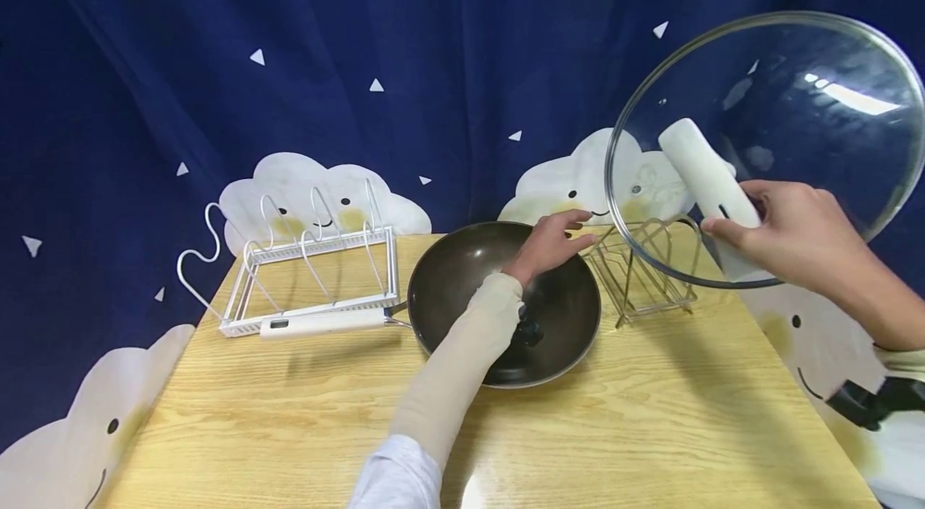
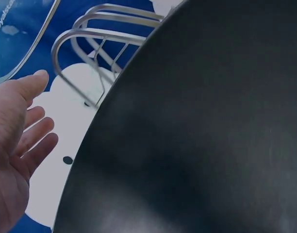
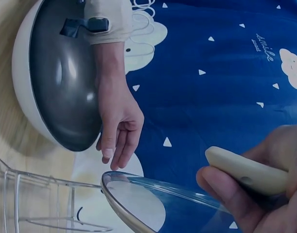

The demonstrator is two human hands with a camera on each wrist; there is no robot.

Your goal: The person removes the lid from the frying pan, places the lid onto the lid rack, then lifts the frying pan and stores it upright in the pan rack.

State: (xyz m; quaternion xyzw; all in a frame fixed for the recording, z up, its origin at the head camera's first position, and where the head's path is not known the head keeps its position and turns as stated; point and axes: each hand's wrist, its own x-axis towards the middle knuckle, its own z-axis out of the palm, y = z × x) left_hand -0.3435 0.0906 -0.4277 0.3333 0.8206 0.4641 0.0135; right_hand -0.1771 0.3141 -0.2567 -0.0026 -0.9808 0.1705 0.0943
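Observation:
My right hand (image 1: 809,232) grips the white handle (image 1: 701,168) of a large clear glass lid (image 1: 788,75) with a metal rim. The lid is held up and tilted above the right side of the table. My left hand (image 1: 549,246) reaches across a dark wok (image 1: 458,276), its fingers extended toward the metal wire rack (image 1: 654,311). Nothing is in the left hand; in the right wrist view its fingertips come close to the rim of the lid (image 3: 120,206). Part of the wok's inside is hidden under the left forearm.
A white wire rack (image 1: 393,260) stands at the back left of the wooden table (image 1: 289,421). The wok's white handle (image 1: 325,323) points left in front of it. Behind the table hangs a blue curtain (image 1: 325,27) with clouds and triangles.

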